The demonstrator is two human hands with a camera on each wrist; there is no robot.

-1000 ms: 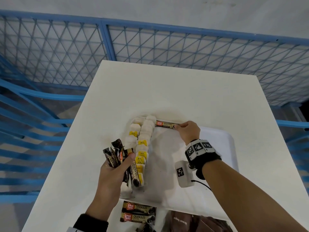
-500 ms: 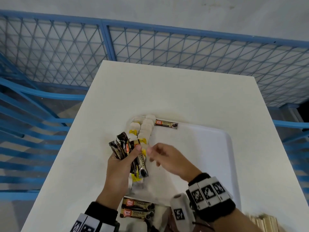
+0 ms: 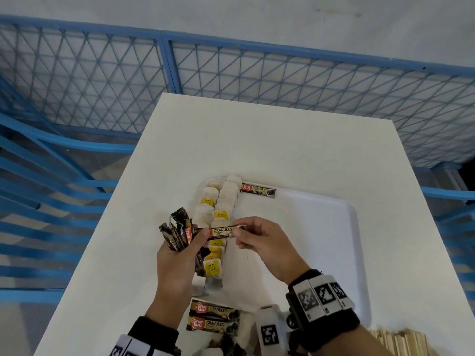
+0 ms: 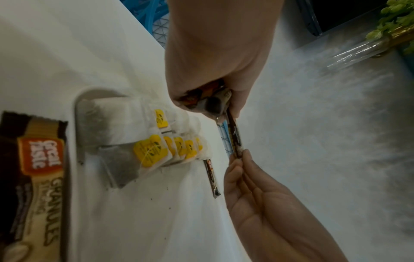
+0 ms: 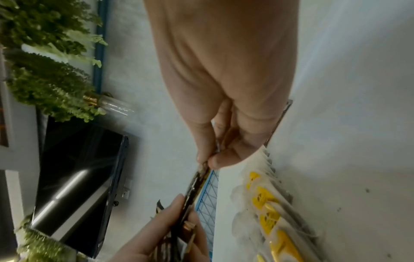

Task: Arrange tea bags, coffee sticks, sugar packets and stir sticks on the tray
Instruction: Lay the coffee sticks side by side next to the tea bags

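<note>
My left hand point(image 3: 180, 255) grips a bunch of dark coffee sticks point(image 3: 177, 231) above the white tray's point(image 3: 321, 242) left side. One stick point(image 3: 222, 232) points sideways from the bunch, and my right hand point(image 3: 240, 233) pinches its free end between thumb and fingertips point(image 5: 202, 157). Two rows of tea bags with yellow tags point(image 3: 218, 214) run along the tray's left edge. A single coffee stick point(image 3: 258, 190) lies flat at the tray's far edge. In the left wrist view the pinched stick point(image 4: 234, 138) stretches between both hands above the tea bags point(image 4: 152, 152).
Two more coffee sticks point(image 3: 213, 318) lie on the table near the front edge, with dark packets below them. Wooden stir sticks point(image 3: 401, 341) show at the bottom right. The white table point(image 3: 257, 140) is ringed by blue mesh fencing point(image 3: 282, 80).
My right hand let go of the coffee stick at the tray's far edge, came back to the left hand, and now pinches a new stick from the bunch.
</note>
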